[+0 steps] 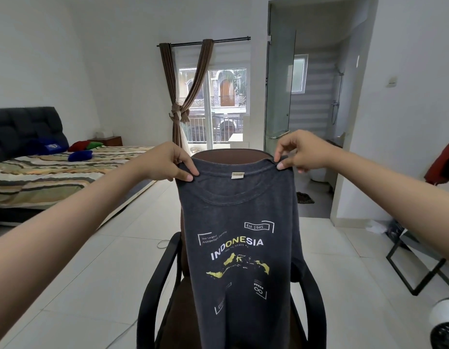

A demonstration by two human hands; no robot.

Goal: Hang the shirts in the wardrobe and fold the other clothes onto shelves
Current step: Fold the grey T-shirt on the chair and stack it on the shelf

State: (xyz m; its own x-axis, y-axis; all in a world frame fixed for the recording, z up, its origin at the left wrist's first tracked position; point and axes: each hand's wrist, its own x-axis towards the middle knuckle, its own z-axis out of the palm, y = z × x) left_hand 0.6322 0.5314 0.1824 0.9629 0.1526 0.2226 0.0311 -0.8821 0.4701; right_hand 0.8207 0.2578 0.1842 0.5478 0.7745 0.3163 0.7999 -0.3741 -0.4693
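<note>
Dark grey T-shirt held up in front of office chair, long axis vertical, hem hanging down twd seat. Left hand pinches left shoulder seam, right hand pinches right (both closed on fabric). Collar level btwn hands, print facing camera. No hanger or wardrobe in view, so next step likely a turn away.

Dark grey tee w/ yellow "INDONESIA" map print, held up at the shoulders, hanging straight in front of chair.
</note>
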